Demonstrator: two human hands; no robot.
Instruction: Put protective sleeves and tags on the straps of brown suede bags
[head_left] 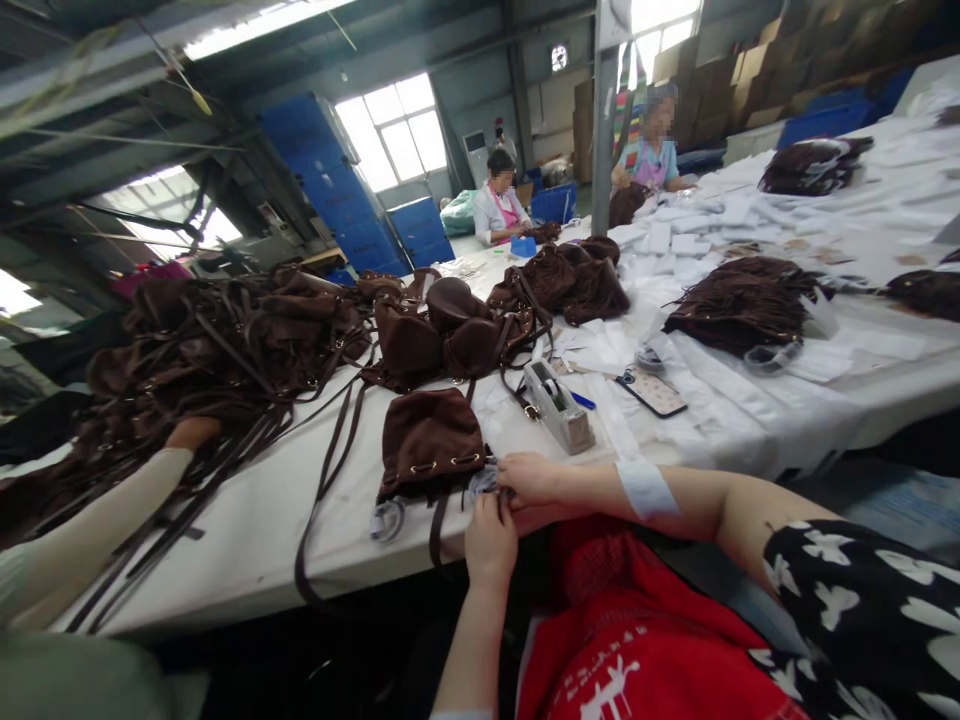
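Note:
A small brown drawstring bag [431, 430] lies at the table's front edge, gold eyelets along its near side. Clear greyish plastic wrap [388, 520] sits at its left corner, and a similar piece of plastic wrap [482, 479] is at its right corner. At that right corner, my left hand [491, 540] and my right hand [527, 479] meet with closed fingers, both gripping this second wrap. What lies under the fingertips is hidden. A brown strap [437, 530] hangs from the bag over the table edge.
Brown bags [232, 330] are heaped at left, where another person's hand [196, 433] reaches in. A tape dispenser [559, 405], a blue pen [583, 400] and a phone [651, 392] lie right of the bag. A fringed bag [742, 305] is farther right. Two people work across the table.

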